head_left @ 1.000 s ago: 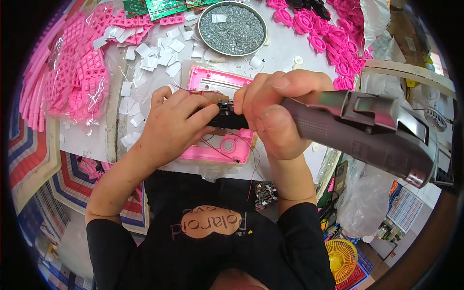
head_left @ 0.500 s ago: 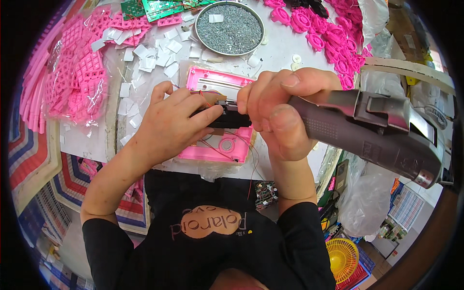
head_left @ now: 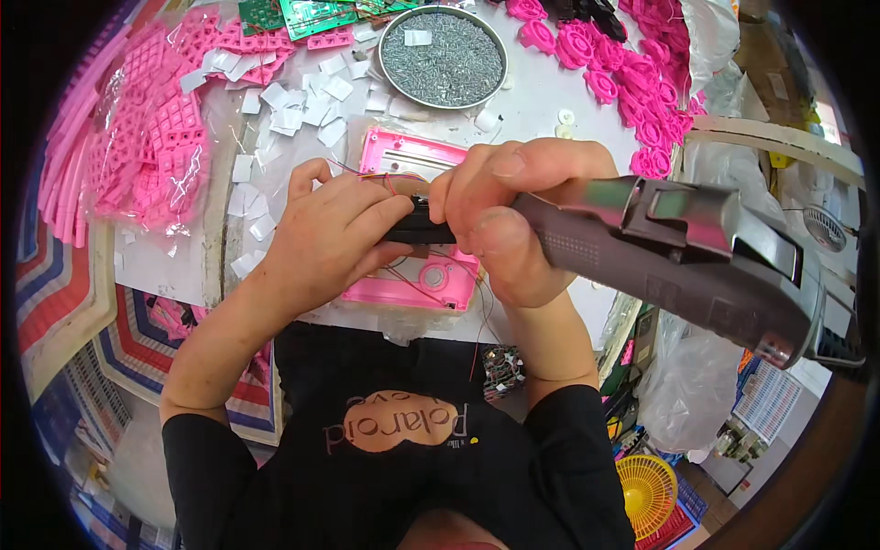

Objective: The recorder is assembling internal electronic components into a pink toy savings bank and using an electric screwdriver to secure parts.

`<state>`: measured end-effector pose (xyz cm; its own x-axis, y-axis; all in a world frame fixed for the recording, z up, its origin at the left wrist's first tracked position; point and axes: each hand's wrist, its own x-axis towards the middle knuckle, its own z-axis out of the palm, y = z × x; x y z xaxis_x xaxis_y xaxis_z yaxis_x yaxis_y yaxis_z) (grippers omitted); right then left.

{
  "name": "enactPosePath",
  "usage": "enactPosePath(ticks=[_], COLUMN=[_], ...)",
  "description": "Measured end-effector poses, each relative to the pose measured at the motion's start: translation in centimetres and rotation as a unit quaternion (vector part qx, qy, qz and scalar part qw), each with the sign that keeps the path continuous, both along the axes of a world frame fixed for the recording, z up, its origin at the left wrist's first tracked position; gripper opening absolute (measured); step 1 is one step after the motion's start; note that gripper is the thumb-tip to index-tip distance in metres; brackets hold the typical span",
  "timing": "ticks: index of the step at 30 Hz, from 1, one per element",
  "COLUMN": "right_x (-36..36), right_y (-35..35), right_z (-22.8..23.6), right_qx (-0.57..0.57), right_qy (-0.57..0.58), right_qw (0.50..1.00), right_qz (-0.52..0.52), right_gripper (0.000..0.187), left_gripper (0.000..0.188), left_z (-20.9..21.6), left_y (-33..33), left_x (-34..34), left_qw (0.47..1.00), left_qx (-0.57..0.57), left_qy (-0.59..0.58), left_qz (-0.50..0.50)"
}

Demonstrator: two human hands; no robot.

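Your left hand (head_left: pixel 325 234) has its grip closed around a small black plastic part (head_left: pixel 417 225), held just above the pink rectangular plastic housing (head_left: pixel 408 280) on the white surface (head_left: pixel 541 105). Your right hand (head_left: pixel 509 220) is wrapped tight around a grey powered screwdriver (head_left: pixel 697 252), its tip end at the black part. A round metal tray of screws (head_left: pixel 443 57) sits beyond.

Bright, even light falls from above; the white tabletop (head_left: pixel 541 110) beyond the hands looks almost washed out. Soft shadow lies beneath the left hand (head_left: pixel 325 238) and right hand (head_left: pixel 509 225). The grey metal electric screwdriver (head_left: pixel 697 252) looms large and blurs slightly. Fisheye bending grows toward the black rim.
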<state>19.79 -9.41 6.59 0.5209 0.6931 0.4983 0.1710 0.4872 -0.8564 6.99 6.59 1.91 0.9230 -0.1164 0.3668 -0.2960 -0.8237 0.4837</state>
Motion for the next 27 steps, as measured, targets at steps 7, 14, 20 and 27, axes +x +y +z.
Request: enactPosePath(ticks=[7,14,20,27], right_x=[-0.1,-1.2,1.0,1.0], right_y=[-0.1,0.9,-0.2,-4.3], right_z=[-0.5,-1.3,-1.4,-1.2], right_qx=[-0.059,-0.027,-0.093,-0.401], right_qy=[-0.063,-0.023,-0.088,-0.307], right_qw=[0.996,0.999,0.991,0.863], right_qz=[-0.018,-0.009,0.047,-0.026], right_gripper=[0.031,0.028,0.051,0.077], left_gripper=[0.049,0.053,0.052,0.054], left_z=[-0.6,-1.2,-1.0,-1.7], left_y=[0.1,0.1,-0.2,-0.1], left_x=[0.0,-0.2,-0.3,-0.2], left_qw=[0.999,0.998,0.999,0.999], left_qx=[-0.032,-0.06,-0.043,-0.044], left_qy=[-0.009,-0.003,-0.01,0.017], left_qz=[-0.004,-0.006,0.015,0.0])
